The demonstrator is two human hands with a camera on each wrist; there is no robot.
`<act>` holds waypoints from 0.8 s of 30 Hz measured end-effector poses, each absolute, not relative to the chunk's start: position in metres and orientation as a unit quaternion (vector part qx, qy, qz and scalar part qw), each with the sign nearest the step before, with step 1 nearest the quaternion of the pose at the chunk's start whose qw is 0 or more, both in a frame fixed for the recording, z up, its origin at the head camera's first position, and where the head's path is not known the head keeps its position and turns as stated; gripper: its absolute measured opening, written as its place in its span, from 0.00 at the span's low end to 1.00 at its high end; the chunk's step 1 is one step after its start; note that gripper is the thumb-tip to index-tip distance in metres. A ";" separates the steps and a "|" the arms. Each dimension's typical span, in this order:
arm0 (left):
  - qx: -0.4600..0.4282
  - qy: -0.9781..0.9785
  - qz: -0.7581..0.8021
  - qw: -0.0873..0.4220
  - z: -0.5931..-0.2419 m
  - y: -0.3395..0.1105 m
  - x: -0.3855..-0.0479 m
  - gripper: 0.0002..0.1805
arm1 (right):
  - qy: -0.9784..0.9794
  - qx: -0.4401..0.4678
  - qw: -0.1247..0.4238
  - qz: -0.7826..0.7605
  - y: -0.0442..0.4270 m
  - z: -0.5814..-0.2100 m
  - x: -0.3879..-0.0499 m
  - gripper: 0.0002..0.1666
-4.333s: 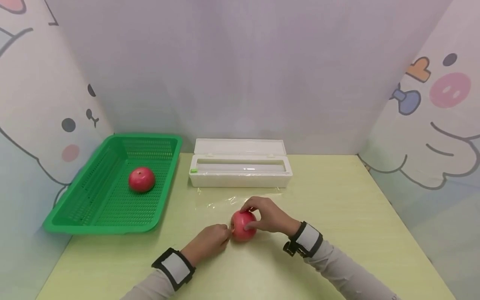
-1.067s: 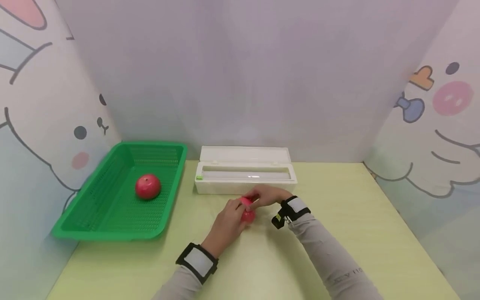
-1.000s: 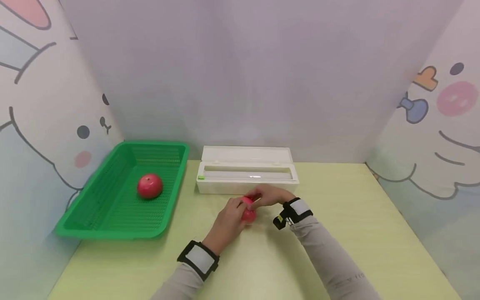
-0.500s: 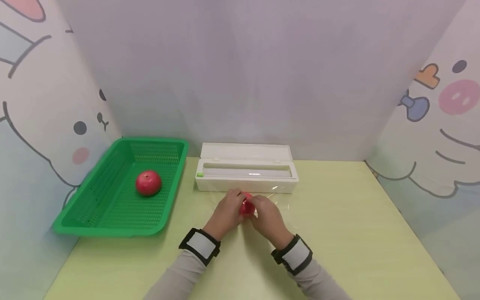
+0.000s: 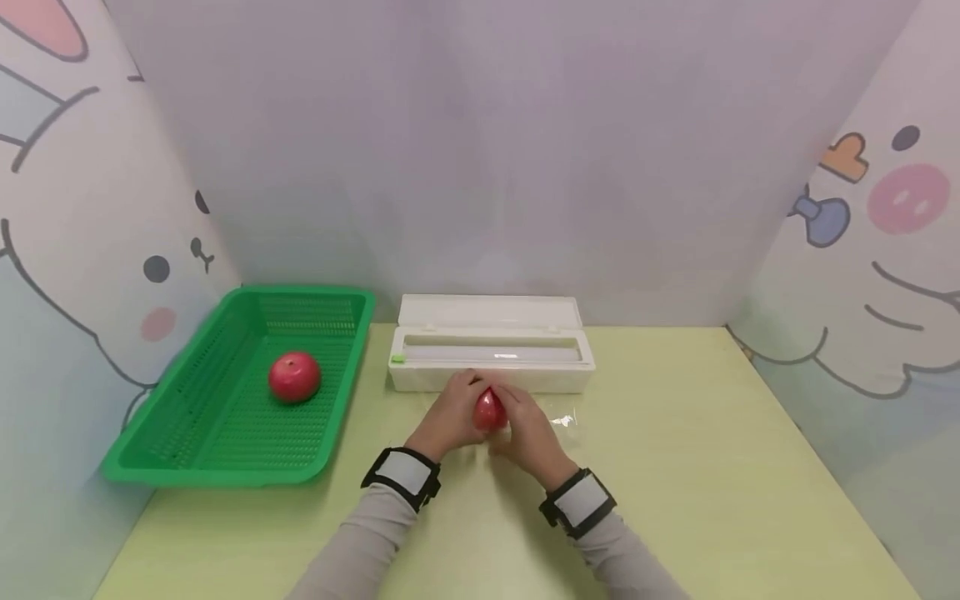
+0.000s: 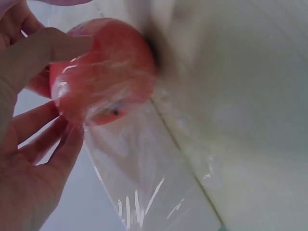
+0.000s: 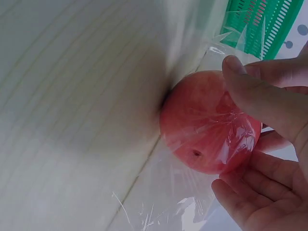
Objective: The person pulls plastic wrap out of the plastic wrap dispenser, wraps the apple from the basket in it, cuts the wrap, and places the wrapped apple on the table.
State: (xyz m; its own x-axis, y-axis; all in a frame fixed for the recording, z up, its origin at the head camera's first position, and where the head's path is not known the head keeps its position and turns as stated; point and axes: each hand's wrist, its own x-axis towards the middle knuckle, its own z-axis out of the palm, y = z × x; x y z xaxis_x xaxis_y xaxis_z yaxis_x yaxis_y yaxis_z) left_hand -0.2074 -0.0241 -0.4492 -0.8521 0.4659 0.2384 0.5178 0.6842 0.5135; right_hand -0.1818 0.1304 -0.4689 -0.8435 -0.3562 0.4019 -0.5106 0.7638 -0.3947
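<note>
Between both hands is a red apple (image 5: 490, 410), sitting on the pale yellow table in front of the white cling film box (image 5: 420, 380). Clear cling film (image 7: 224, 122) lies creased over part of its skin, and a loose stretch of film (image 6: 139, 192) trails off beside it. The left hand (image 5: 452, 414) holds the apple from the left, thumb on the fruit and fingers curled behind. From the right, the right hand (image 5: 528, 433) grips it with thumb and fingers, bunching film against it. The apple's far side is hidden by fingers.
At the left stands a green basket (image 5: 347, 417) with a second red apple (image 5: 294, 377) inside. The box's lid (image 5: 489, 311) is raised against the back wall, showing a roll inside. Patterned panels flank the table (image 5: 712, 467).
The right hand has moved from above the apple down to its right side, its wrist now lower. Earlier, the apple lay closer to the person. Loose film now shows at its right.
</note>
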 end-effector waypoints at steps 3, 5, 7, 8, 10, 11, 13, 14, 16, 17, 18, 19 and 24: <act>-0.265 -0.916 -0.297 0.042 -0.453 -0.026 -0.212 0.40 | -0.927 0.228 0.129 0.268 0.132 -0.467 -0.189 0.57; -0.264 -0.913 -0.308 0.044 -0.456 -0.027 -0.215 0.41 | -0.925 0.228 0.118 0.279 0.134 -0.466 -0.193 0.58; -0.261 -0.907 -0.328 0.043 -0.459 -0.028 -0.218 0.42 | -0.923 0.228 0.112 0.289 0.135 -0.466 -0.198 0.58; -0.261 -0.903 -0.339 0.044 -0.461 -0.029 -0.219 0.42 | -0.921 0.228 0.107 0.296 0.136 -0.466 -0.200 0.58; -0.259 -0.897 -0.355 0.045 -0.465 -0.031 -0.221 0.42 | -0.919 0.230 0.097 0.305 0.137 -0.468 -0.204 0.58; -0.259 -0.894 -0.362 0.044 -0.467 -0.032 -0.222 0.42 | -0.918 0.230 0.092 0.310 0.138 -0.468 -0.206 0.58; -0.261 -0.890 -0.372 0.046 -0.470 -0.034 -0.223 0.42 | -0.916 0.232 0.082 0.318 0.139 -0.470 -0.209 0.58; -0.263 -0.888 -0.375 0.049 -0.472 -0.035 -0.223 0.41 | -0.914 0.234 0.079 0.321 0.140 -0.471 -0.210 0.58; -0.269 -0.883 -0.380 0.054 -0.474 -0.036 -0.224 0.41 | -0.912 0.238 0.076 0.324 0.141 -0.473 -0.212 0.58; -0.273 -0.881 -0.381 0.058 -0.474 -0.037 -0.224 0.41 | -0.912 0.239 0.076 0.326 0.140 -0.474 -0.213 0.58; -0.276 -0.880 -0.383 0.061 -0.475 -0.038 -0.225 0.41 | -0.911 0.239 0.076 0.327 0.140 -0.474 -0.214 0.58; -0.279 -0.878 -0.384 0.065 -0.475 -0.038 -0.225 0.40 | -0.911 0.239 0.077 0.327 0.140 -0.475 -0.214 0.59; -0.287 -0.870 -0.394 0.072 -0.476 -0.040 -0.227 0.38 | -0.914 0.231 0.077 0.325 0.138 -0.476 -0.215 0.59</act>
